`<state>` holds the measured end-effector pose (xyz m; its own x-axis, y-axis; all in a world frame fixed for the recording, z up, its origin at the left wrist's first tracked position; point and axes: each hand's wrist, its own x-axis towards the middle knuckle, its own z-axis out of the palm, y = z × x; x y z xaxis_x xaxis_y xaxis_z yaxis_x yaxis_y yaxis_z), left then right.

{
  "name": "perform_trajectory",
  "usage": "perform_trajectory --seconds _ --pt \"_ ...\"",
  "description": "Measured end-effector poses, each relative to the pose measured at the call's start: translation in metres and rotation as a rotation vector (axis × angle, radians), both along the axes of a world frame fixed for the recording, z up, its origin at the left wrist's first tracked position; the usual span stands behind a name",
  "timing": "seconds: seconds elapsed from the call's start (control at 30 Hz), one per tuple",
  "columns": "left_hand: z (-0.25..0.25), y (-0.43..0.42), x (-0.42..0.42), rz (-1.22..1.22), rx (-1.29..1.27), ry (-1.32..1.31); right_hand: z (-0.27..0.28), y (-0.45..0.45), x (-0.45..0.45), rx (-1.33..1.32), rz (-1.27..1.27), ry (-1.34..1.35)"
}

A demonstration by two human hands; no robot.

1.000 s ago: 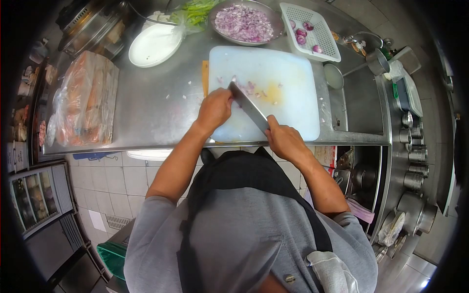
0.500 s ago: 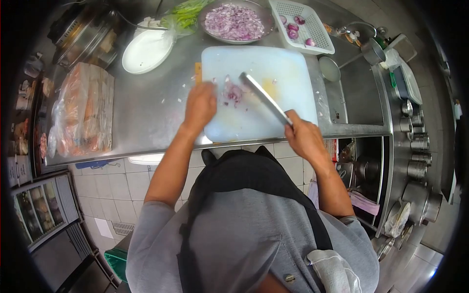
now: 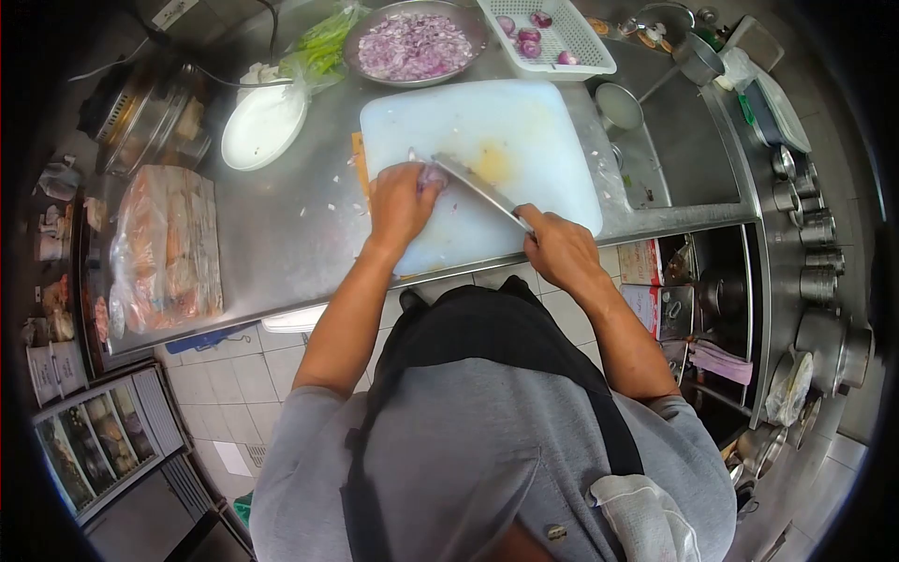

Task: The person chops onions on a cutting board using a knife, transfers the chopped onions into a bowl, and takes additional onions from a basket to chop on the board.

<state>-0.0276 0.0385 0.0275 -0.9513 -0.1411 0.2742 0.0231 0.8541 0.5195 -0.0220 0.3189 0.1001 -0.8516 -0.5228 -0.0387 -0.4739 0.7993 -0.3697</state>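
A kitchen knife is held by its handle in my right hand. Its blade slants up and left over the white cutting board, the tip near my left hand. That hand is closed at the board's left side, fingers curled against a small heap of chopped red onion; the fingertips are partly hidden. Behind the board stands a metal bowl filled with chopped red onion. A white perforated basket beside it holds several peeled red onions.
A white oval dish and bagged green vegetables are at the back left. Farther left lies a plastic-wrapped package. To the right, a sink is set into the steel counter, with a metal cup near it.
My left hand has come in to the onion pieces and closed against them. The knife has come toward that hand, its tip now beside the heap. The whole view has shifted slightly.
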Motion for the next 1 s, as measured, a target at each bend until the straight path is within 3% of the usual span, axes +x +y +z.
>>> perform_trajectory --seconds 0.27,0.47,0.67,0.8,1.0 --pt "-0.016 -0.009 -0.014 -0.113 -0.056 0.140 0.025 0.019 0.001 -0.094 -0.093 -0.066" --pt "0.012 0.019 -0.007 -0.128 0.026 0.056 0.020 0.025 0.004 -0.141 -0.156 -0.170" --pt "0.000 0.025 -0.012 -0.246 0.035 0.093 0.031 0.020 0.012 -0.139 -0.096 -0.161" --pt "-0.004 0.029 -0.015 -0.299 -0.109 0.153 0.012 0.008 0.014 0.047 -0.022 -0.174" --pt "-0.004 0.033 -0.021 -0.315 -0.150 0.164 0.028 0.008 0.012 0.023 -0.012 -0.138"
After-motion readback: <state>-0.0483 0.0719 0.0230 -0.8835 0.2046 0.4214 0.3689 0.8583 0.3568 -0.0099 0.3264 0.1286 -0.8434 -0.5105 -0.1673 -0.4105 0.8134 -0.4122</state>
